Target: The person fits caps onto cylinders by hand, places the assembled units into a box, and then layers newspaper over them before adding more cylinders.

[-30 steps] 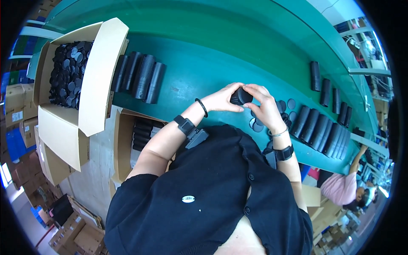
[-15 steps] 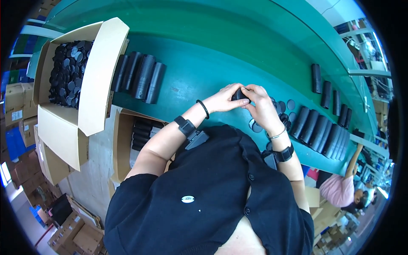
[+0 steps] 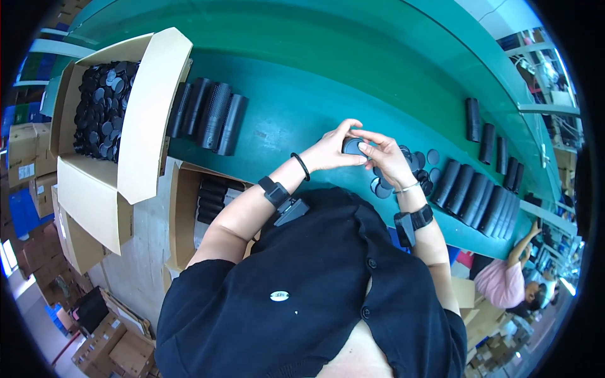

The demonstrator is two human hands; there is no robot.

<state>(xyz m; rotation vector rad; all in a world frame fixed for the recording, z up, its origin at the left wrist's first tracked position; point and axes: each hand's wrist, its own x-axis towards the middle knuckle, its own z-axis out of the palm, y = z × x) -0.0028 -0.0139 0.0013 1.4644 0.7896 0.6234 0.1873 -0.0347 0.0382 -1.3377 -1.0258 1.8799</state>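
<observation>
Over the green bench, a short-looking black tube is held with its round end facing up; how far it extends below is hidden. My left hand wraps its fingers and thumb round it. My right hand is closed at the same end, its thumb pressed on a dark round disc that sits on or in that end; I cannot tell which. Beside my right hand lies a loose scatter of black discs, some overlapping. Further right, a row of black tubes lies side by side.
At the left an open cardboard box holds many black discs. Several black tubes lie beside it, and another carton below holds more. More tubes lie far right. A person in pink works beyond.
My hands have turned the tube so its round end shows more. My right thumb has moved onto the disc's face, and my left fingers have opened slightly round the tube.
</observation>
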